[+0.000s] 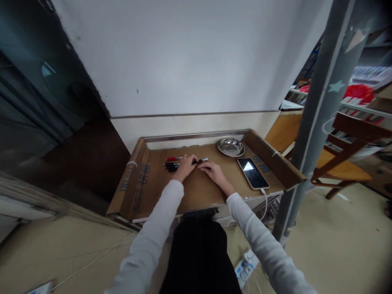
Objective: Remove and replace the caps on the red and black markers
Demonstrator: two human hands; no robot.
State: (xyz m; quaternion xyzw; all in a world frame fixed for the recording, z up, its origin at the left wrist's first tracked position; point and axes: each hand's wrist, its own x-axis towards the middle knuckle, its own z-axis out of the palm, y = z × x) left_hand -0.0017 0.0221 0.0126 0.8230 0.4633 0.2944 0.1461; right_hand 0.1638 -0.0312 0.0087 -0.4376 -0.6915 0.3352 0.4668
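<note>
My left hand is closed, its fingertips pinching a black pen with a pale end pointing right. The fingers of my right hand are bent and touch the same pen from its near side; a small dark bit shows by them, too blurred to name. Left of my left hand, a red pen lies above several black pens, partly hidden by that hand. All of this is on a brown cardboard sheet covering the table.
A shiny metal dish stands at the back right. In front of it lies a phone with a white cable running off the edge. Raised cardboard flaps border the sides. A grey post and wooden chair are at right.
</note>
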